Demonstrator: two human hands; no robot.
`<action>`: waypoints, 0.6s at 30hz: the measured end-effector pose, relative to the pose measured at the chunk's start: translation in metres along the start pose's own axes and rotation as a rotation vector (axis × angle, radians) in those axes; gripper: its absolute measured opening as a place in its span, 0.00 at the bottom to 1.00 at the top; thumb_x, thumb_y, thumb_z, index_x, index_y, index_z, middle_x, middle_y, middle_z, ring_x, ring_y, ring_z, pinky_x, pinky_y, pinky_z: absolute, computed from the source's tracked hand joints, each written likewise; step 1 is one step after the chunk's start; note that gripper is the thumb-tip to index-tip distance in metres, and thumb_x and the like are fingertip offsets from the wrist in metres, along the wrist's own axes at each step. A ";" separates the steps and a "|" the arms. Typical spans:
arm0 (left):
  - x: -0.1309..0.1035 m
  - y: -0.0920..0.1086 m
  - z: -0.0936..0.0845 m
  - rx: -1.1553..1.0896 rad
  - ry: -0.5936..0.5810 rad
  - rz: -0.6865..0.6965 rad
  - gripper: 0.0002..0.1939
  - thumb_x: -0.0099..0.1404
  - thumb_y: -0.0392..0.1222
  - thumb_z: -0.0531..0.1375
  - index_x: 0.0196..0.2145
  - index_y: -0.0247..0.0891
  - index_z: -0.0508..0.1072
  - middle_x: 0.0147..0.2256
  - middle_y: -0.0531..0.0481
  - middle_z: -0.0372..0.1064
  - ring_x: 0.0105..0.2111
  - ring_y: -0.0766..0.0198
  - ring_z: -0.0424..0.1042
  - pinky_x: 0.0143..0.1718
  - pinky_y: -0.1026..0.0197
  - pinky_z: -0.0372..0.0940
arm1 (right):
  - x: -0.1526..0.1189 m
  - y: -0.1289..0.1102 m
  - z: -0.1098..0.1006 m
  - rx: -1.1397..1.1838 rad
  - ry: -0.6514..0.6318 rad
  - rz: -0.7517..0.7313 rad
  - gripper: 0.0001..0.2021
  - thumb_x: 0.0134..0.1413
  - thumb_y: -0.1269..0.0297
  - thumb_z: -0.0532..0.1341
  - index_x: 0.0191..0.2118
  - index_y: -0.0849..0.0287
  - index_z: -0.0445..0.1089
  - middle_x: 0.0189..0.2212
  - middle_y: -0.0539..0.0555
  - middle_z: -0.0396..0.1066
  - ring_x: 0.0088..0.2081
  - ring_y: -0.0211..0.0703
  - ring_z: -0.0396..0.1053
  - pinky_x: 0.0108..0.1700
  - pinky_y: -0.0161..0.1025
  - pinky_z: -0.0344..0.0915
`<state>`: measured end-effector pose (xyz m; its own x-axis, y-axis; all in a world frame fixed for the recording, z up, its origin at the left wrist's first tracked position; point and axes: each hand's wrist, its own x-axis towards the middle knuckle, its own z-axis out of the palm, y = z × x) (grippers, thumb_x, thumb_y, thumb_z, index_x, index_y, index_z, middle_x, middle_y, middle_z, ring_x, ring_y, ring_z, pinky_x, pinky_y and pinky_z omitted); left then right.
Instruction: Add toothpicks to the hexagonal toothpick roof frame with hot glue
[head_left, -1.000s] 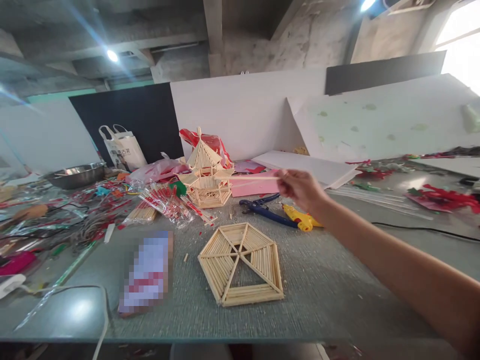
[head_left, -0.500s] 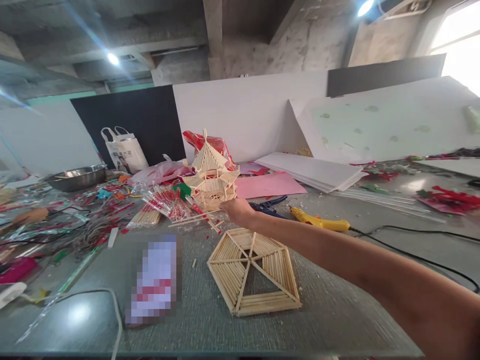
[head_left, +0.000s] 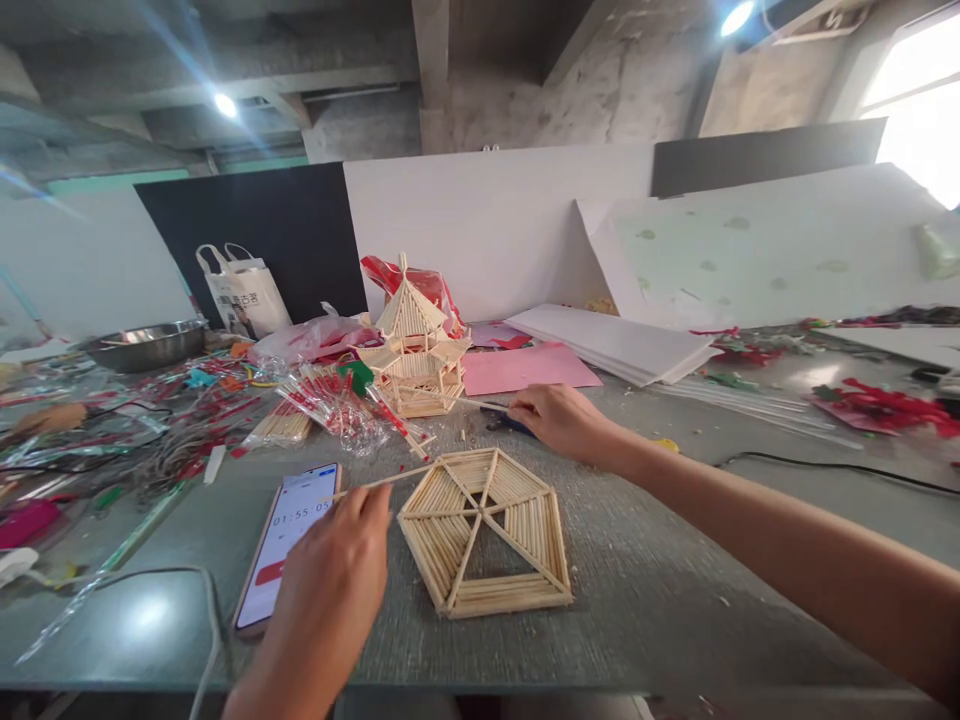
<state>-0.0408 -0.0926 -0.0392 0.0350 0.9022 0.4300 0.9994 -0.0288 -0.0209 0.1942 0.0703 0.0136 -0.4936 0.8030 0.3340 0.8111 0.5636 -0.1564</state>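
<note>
My left hand (head_left: 341, 555) pinches a thin wooden stick (head_left: 409, 475), which points right towards the far edge of a flat hexagonal stick panel (head_left: 517, 590). That panel has spokes meeting in the middle, rows of sticks between them and an open gap at the front. Farther off, my right hand (head_left: 562, 425) has its fingers curled over the handles of dark blue pliers (head_left: 495, 412) lying on the table; the hand hides most of them. A stick-built pagoda model (head_left: 416, 345) stands upright behind the panel.
A phone (head_left: 289, 530) showing a timer lies beside my left hand. Behind are bagged sticks (head_left: 330, 405), pink card (head_left: 529, 368) and stacked white boards (head_left: 619, 340). The yellow glue gun (head_left: 666, 446) is mostly hidden by my right arm; its black cable (head_left: 825, 462) runs right.
My left hand has come into view with a stick, partly over the phone. The right hand has moved right, from the pagoda's base to the pliers.
</note>
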 end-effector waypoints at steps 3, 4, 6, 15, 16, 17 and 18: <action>0.053 0.017 -0.008 0.193 -0.243 -0.049 0.19 0.60 0.26 0.44 0.37 0.33 0.74 0.34 0.39 0.73 0.34 0.54 0.74 0.30 0.58 0.67 | -0.025 0.010 -0.005 0.078 -0.020 0.013 0.10 0.55 0.64 0.54 0.30 0.60 0.72 0.27 0.52 0.72 0.28 0.37 0.65 0.29 0.33 0.52; 0.064 0.021 -0.007 0.214 -0.336 -0.037 0.19 0.59 0.25 0.44 0.35 0.32 0.74 0.34 0.38 0.73 0.34 0.51 0.74 0.31 0.55 0.67 | -0.031 0.013 -0.004 0.092 -0.015 0.002 0.10 0.55 0.64 0.54 0.30 0.60 0.72 0.27 0.52 0.72 0.28 0.37 0.65 0.29 0.33 0.52; 0.079 0.025 -0.002 0.213 -0.389 -0.028 0.18 0.59 0.25 0.46 0.33 0.30 0.75 0.32 0.36 0.73 0.34 0.49 0.74 0.32 0.52 0.67 | -0.040 0.019 -0.001 0.121 0.014 -0.025 0.10 0.54 0.65 0.54 0.31 0.60 0.72 0.28 0.52 0.72 0.29 0.37 0.66 0.30 0.33 0.53; 0.143 0.029 0.041 0.153 -0.412 -0.025 0.15 0.64 0.43 0.55 0.46 0.35 0.67 0.45 0.44 0.66 0.41 0.60 0.69 0.41 0.52 0.66 | -0.053 0.024 0.000 0.130 0.075 -0.088 0.10 0.55 0.66 0.53 0.32 0.59 0.72 0.30 0.51 0.73 0.32 0.38 0.67 0.34 0.33 0.57; 0.151 0.030 0.044 0.128 -0.388 -0.012 0.16 0.64 0.44 0.55 0.48 0.35 0.66 0.46 0.44 0.65 0.42 0.59 0.68 0.41 0.51 0.66 | -0.053 0.024 -0.001 0.110 0.072 -0.071 0.10 0.56 0.66 0.53 0.32 0.59 0.72 0.31 0.51 0.73 0.33 0.38 0.68 0.35 0.33 0.57; 0.157 0.030 0.046 0.105 -0.362 0.002 0.17 0.64 0.44 0.55 0.49 0.36 0.65 0.47 0.44 0.65 0.42 0.59 0.68 0.41 0.51 0.66 | -0.053 0.025 -0.001 0.087 0.068 -0.050 0.10 0.56 0.66 0.53 0.33 0.58 0.72 0.32 0.52 0.73 0.34 0.38 0.68 0.35 0.33 0.57; 0.160 0.028 0.046 0.070 -0.323 0.025 0.16 0.64 0.45 0.55 0.48 0.36 0.65 0.47 0.45 0.65 0.42 0.60 0.68 0.41 0.51 0.66 | -0.053 0.026 -0.002 0.058 0.063 -0.031 0.11 0.57 0.65 0.52 0.33 0.58 0.72 0.33 0.52 0.73 0.35 0.39 0.68 0.35 0.33 0.57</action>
<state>-0.0072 0.0713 -0.0126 0.0447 0.9917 0.1207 0.9949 -0.0333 -0.0948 0.2419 0.0417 -0.0063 -0.4958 0.7724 0.3969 0.7752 0.5997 -0.1986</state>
